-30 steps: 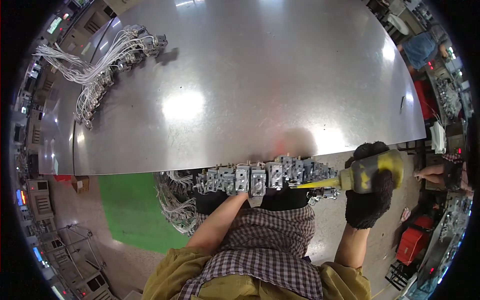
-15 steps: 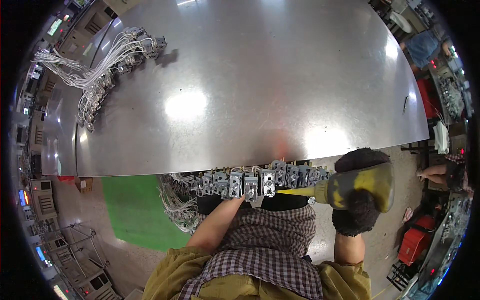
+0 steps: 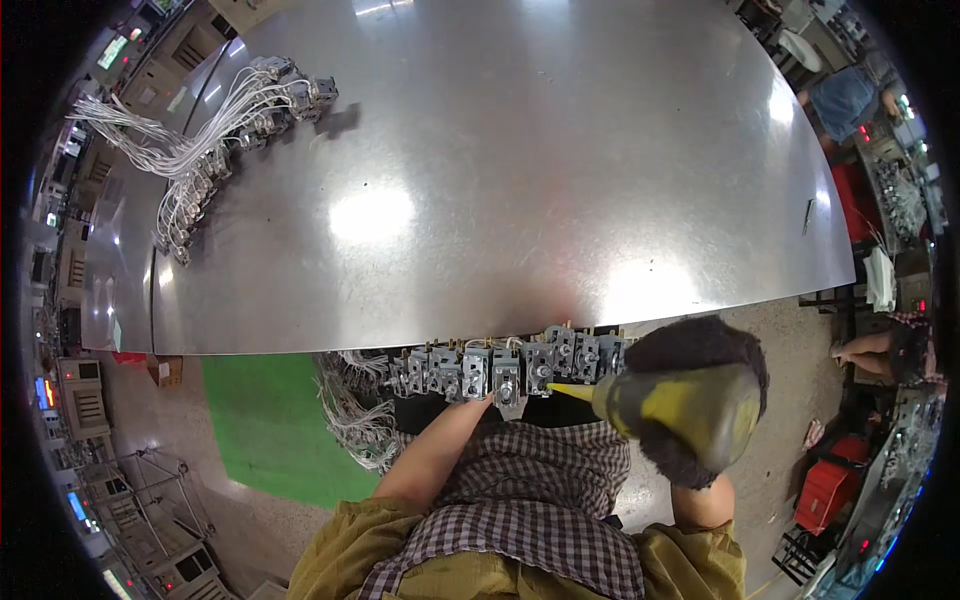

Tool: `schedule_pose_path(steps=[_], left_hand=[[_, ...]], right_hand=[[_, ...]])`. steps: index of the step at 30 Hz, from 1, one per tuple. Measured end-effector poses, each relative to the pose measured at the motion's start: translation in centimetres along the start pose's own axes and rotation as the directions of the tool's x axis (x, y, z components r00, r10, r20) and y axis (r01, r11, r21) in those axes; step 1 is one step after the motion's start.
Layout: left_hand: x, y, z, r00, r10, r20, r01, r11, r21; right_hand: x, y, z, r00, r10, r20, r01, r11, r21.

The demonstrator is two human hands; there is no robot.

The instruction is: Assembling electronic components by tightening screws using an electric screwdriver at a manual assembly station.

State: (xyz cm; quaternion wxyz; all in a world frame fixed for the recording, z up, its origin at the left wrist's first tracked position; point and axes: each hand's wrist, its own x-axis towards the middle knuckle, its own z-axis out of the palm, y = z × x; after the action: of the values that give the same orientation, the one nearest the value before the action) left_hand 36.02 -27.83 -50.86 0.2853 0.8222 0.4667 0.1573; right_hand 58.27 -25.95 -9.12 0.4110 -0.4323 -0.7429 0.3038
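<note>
Left to right in front of the checked apron (image 3: 540, 470), a row of gray metal units (image 3: 506, 380), long axis alongside the near edge of the steel table (image 3: 480, 230) beyond it. At the row's right, a yellow-and-dark squeeze bottle (image 3: 700, 410), gripped around the body by the black-gloved right hand (image 3: 712, 345), curled rather than spread. Points leftward with a yellow nozzle (image 3: 573, 391), nearly in line with the row, tip just beside a unit right of the row's middle; cannot tell touching from barely apart. At the row's underside, near the middle, the left hand (image 3: 482, 404), mostly hidden behind the units; cannot tell pinching from supporting or spread. Seems the nearer of the two to the row's middle; with the other, reaches there only by way of the nozzle. Probably turns on that meeting of tip and unit: an approach from the row's right, along the long axis more than across it. Off the row's left end, a bundle of white wires (image 3: 355, 425).
</note>
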Motion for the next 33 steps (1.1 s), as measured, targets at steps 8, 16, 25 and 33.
schedule_pose_path(steps=[8,16,25,33], left_hand=[[0.1,0.4,-0.6,1.0,0.0,-0.005,0.0,1.0,-0.031],[-0.1,1.3,-0.7,1.0,-0.006,0.014,0.007,0.998,-0.068],[0.4,2.1,-1.7,1.0,-0.002,0.021,0.004,0.995,-0.097],[0.4,2.7,-2.8,1.0,-0.006,0.019,0.008,0.992,-0.124]], right_hand=[[-1.9,3.1,-0.5,0.932,0.317,-0.177,-0.342,0.929,-0.138],[-0.5,3.0,0.1,0.758,0.449,-0.472,-0.147,0.824,0.548],[-0.5,3.3,0.8,0.823,0.36,-0.439,-0.248,0.924,0.293],[-1.9,4.2,-0.4,0.995,0.099,0.0,-0.095,0.951,-0.294]])
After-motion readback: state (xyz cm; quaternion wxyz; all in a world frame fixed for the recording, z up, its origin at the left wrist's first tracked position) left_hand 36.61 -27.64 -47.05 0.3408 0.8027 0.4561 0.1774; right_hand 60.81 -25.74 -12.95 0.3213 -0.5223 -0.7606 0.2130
